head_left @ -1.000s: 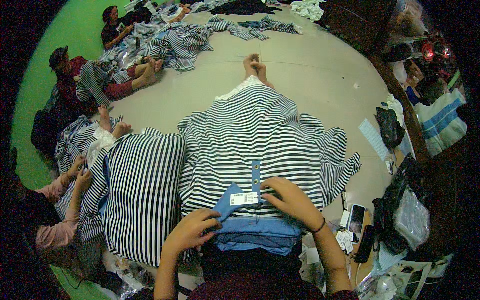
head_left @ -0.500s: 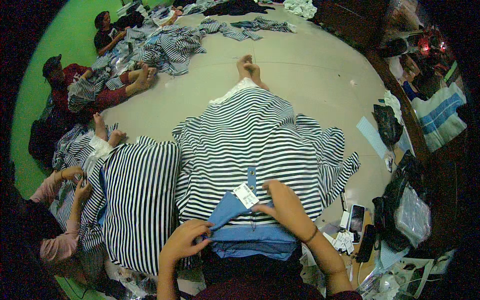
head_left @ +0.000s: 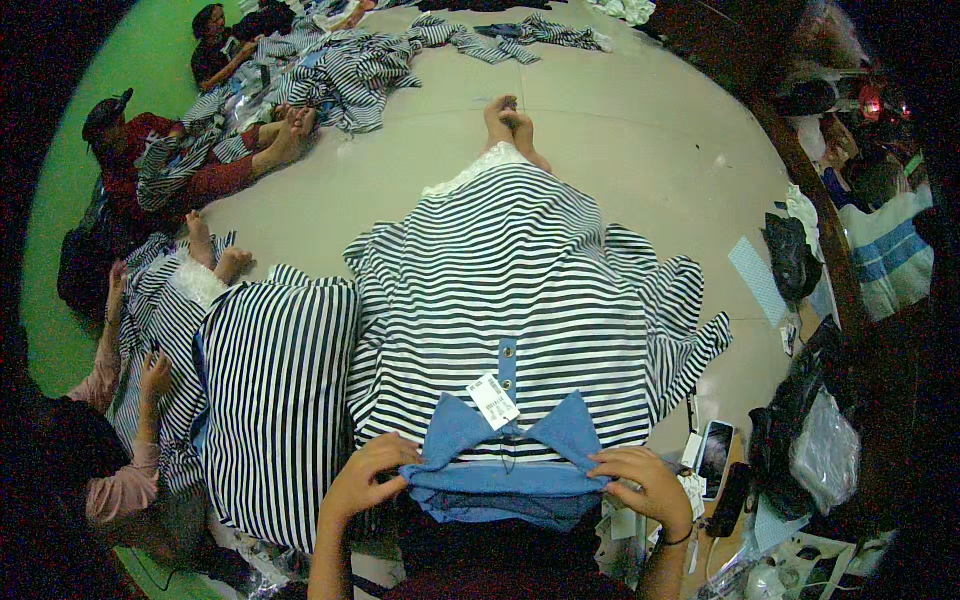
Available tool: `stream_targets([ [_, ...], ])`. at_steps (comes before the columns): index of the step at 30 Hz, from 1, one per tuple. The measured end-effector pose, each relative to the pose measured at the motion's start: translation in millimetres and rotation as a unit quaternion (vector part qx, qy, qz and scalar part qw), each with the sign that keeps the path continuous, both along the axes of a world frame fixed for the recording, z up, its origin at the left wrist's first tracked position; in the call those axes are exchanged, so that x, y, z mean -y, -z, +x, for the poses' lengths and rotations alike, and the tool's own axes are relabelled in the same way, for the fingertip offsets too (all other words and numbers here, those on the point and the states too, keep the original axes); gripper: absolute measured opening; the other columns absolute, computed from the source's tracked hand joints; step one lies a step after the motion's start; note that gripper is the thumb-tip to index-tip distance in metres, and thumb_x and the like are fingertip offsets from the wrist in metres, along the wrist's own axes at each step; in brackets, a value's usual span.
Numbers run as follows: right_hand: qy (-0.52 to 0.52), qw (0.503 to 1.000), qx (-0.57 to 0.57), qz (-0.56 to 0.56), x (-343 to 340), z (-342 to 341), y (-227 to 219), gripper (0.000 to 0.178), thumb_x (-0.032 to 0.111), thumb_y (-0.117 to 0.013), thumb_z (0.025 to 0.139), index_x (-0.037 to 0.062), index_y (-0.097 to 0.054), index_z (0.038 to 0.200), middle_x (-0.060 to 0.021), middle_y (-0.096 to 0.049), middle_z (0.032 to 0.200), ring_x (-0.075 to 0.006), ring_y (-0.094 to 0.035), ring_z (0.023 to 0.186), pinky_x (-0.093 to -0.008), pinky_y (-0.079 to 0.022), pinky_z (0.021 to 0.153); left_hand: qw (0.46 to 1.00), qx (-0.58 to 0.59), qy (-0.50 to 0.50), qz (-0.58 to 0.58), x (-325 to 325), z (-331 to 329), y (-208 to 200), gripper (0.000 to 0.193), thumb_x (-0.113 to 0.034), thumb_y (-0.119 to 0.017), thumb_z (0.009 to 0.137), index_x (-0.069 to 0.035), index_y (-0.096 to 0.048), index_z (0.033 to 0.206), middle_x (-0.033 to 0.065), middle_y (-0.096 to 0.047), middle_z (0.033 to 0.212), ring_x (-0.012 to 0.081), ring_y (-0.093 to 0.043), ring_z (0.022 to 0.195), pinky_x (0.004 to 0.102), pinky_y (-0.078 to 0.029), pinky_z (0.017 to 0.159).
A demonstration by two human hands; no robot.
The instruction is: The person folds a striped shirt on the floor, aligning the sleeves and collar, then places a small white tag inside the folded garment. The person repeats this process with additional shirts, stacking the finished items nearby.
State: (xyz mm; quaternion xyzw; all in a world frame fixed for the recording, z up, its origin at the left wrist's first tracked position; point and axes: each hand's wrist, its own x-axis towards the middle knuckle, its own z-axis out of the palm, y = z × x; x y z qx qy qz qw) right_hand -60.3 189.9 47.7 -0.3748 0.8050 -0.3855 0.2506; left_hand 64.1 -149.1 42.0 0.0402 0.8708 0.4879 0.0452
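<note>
A black-and-white striped shirt (head_left: 500, 270) with a blue collar (head_left: 562, 425) lies spread over my lap and legs, collar towards me. My left hand (head_left: 370, 475) pinches the collar at its left fold. At the opposite fold, the fingers of my right hand (head_left: 645, 488) close on the collar's edge. Both collar points lie spread apart. Between them a white paper tag (head_left: 493, 402) rests on the stripes, just below a blue button placket (head_left: 508, 365). More blue collar layers are stacked under the top one.
A striped bundle (head_left: 275, 410) sits against the shirt's left side, beside a co-worker's hand (head_left: 153, 375). Two more people sit far left among striped garments (head_left: 345, 80). At right lie a phone (head_left: 714, 458), white tags and a black plastic bag (head_left: 780, 425).
My right hand has moved from beside the tag to the collar's right fold. The right collar point now lies spread out, and the tag has shifted slightly. My left hand stays at the left fold.
</note>
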Motion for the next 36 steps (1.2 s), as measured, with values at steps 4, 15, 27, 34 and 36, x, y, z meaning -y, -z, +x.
stream_targets([
  [4,-0.037,0.999,0.014,-0.002,2.0,-13.7,-7.3,0.022,0.011,-0.059,0.069,0.0085,-0.060,0.092,-0.0088,-0.059,0.098,-0.0265,-0.054,0.093,-0.0356,-0.039,0.083,0.998,0.056,0.012,-0.018,6.4,-6.8,0.6,0.022,-0.015,-0.052,0.070,0.000,-0.056,0.087,0.0118,-0.058,0.088,0.0263,-0.054,0.086,0.0331,-0.041,0.079],
  [15,0.255,0.950,-0.110,-0.144,65.5,-117.3,-6.6,0.019,0.013,-0.043,0.083,-0.0002,-0.054,0.091,-0.0137,-0.058,0.076,-0.0213,-0.055,0.067,-0.0292,-0.041,0.060,0.943,-0.130,-0.307,0.018,13.8,-119.6,11.5,0.017,-0.014,-0.041,0.084,0.002,-0.046,0.088,0.0123,-0.047,0.069,0.0176,-0.044,0.062,0.0278,-0.036,0.058],
  [27,0.315,0.926,-0.196,-0.074,113.5,-223.5,82.1,0.019,0.016,-0.045,0.083,-0.0003,-0.054,0.086,-0.0195,-0.057,0.075,-0.0341,-0.055,0.070,-0.0382,-0.042,0.060,0.943,-0.101,-0.318,-0.008,45.2,-223.2,114.3,0.023,-0.020,-0.041,0.084,0.002,-0.049,0.082,0.0228,-0.052,0.072,0.0370,-0.051,0.068,0.0394,-0.038,0.058],
  [34,0.288,0.926,-0.236,0.065,122.8,-215.9,69.0,0.019,0.016,-0.046,0.081,-0.0019,-0.052,0.085,-0.0184,-0.056,0.082,-0.0321,-0.053,0.075,-0.0361,-0.042,0.066,0.949,0.036,-0.269,-0.161,40.2,-230.2,113.0,0.027,-0.024,-0.045,0.083,0.003,-0.049,0.086,0.0232,-0.053,0.076,0.0371,-0.051,0.072,0.0415,-0.040,0.063],
  [36,0.271,0.901,-0.338,-0.001,117.0,-202.8,51.4,0.019,0.015,-0.048,0.080,-0.0011,-0.051,0.089,-0.0169,-0.054,0.089,-0.0303,-0.052,0.081,-0.0353,-0.041,0.069,0.936,-0.050,-0.321,-0.134,34.7,-224.3,102.3,0.025,-0.020,-0.053,0.078,0.002,-0.048,0.088,0.0207,-0.052,0.082,0.0336,-0.051,0.078,0.0398,-0.040,0.068],
])
